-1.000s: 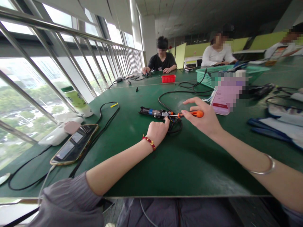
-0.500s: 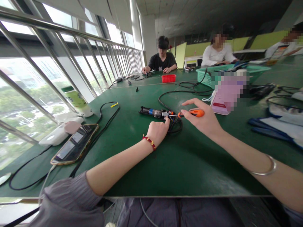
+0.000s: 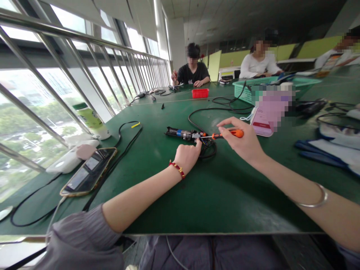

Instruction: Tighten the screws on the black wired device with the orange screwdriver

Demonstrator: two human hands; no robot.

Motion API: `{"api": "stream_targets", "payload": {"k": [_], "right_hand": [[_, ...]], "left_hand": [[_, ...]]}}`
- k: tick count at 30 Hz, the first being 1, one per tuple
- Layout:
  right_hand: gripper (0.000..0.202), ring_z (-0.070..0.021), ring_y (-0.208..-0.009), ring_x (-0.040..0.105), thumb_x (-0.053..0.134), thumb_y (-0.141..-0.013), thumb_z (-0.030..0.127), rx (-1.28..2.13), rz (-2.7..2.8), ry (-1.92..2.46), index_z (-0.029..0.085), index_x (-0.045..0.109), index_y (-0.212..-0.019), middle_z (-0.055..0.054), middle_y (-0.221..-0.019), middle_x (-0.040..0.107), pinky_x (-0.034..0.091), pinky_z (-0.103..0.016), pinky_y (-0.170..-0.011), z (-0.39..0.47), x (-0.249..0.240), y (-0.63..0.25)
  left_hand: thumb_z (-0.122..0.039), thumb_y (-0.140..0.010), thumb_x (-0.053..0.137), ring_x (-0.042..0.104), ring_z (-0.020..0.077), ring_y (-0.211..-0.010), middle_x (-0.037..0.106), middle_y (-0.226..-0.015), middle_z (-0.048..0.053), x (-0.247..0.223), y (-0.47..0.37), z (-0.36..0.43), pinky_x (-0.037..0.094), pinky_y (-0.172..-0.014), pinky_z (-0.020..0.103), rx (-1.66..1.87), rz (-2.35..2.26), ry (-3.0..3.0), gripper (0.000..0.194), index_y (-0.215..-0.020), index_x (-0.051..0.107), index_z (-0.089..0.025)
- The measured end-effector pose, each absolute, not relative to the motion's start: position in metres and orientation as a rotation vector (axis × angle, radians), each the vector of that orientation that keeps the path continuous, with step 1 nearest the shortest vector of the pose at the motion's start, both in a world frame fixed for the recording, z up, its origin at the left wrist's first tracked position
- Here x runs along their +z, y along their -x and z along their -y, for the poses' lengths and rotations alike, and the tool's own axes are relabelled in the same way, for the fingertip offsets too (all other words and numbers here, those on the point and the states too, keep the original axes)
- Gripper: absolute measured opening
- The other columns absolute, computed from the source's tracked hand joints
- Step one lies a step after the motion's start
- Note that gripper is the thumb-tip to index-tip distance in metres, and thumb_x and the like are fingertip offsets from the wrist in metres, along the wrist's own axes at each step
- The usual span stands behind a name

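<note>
A slim black device with a blue band and a silver, motor-like section (image 3: 184, 134) lies on the green table (image 3: 157, 180). Orange parts and loose wires show at its right end. My left hand (image 3: 188, 156) has its fingers curled against that end, partly hiding it. In my right hand (image 3: 244, 139) is a screwdriver with an orange and black handle (image 3: 237, 133), gripped between thumb and fingers, with the index finger stretched out above. The thin shaft points left, its tip at the device beside my left fingertips; exact contact is too small to tell.
A black cable (image 3: 194, 112) runs back from the device. Around it stand a red tray (image 3: 200, 93), a green basket (image 3: 243, 93) and a pink-purple phone (image 3: 263, 125). On the left lie another phone (image 3: 91, 168) and a bottle (image 3: 94, 122). Several co-workers sit beyond.
My right hand and the screwdriver handle have shifted very slightly to the right. My left hand and the device stay put. The co-worker in black has raised one hand.
</note>
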State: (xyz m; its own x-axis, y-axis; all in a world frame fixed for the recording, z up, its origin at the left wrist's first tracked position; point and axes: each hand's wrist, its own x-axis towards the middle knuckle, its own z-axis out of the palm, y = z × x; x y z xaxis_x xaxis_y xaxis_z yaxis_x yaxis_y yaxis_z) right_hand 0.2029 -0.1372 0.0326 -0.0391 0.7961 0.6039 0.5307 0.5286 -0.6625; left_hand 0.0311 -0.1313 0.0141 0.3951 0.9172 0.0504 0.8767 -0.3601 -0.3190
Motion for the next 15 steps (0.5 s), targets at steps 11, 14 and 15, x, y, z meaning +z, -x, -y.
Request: {"api": "stream_targets", "payload": {"k": [11,14,15], "right_hand": [[0.02,-0.0133,-0.052,0.054,0.06,-0.077,0.034,0.199,1.691,1.101,0.022,0.058,-0.094,0.003,-0.061,0.056,0.042,-0.028,-0.054,0.1362,0.0318,-0.2035],[0.015,-0.0125,-0.048,0.052,0.055,-0.082,0.036,0.231,1.696,1.165,0.022,0.059,-0.085,0.003,-0.056,0.055,0.04,-0.027,-0.053,0.1376,0.0327,-0.2037],[0.015,-0.0125,-0.048,0.052,0.056,-0.081,0.034,0.225,1.696,1.153,0.022,0.059,-0.089,0.003,-0.057,0.055,0.04,-0.027,-0.053,0.1376,0.0329,-0.2038]], "left_hand": [[-0.012,-0.095,0.039,0.071,0.0248,-0.083,0.073,-0.085,0.015,0.0136,-0.0311,0.1312,0.048,-0.064,0.028,0.202,1.576,2.365,0.049,-0.143,0.033,-0.007],[-0.011,-0.095,0.038,0.071,0.0249,-0.083,0.073,-0.085,0.015,0.0137,-0.0311,0.1307,0.047,-0.063,0.028,0.201,1.575,2.364,0.049,-0.143,0.033,-0.007],[-0.011,-0.095,0.038,0.071,0.025,-0.082,0.073,-0.085,0.015,0.0136,-0.0311,0.1305,0.047,-0.063,0.028,0.198,1.575,2.364,0.049,-0.143,0.033,-0.007]]}}
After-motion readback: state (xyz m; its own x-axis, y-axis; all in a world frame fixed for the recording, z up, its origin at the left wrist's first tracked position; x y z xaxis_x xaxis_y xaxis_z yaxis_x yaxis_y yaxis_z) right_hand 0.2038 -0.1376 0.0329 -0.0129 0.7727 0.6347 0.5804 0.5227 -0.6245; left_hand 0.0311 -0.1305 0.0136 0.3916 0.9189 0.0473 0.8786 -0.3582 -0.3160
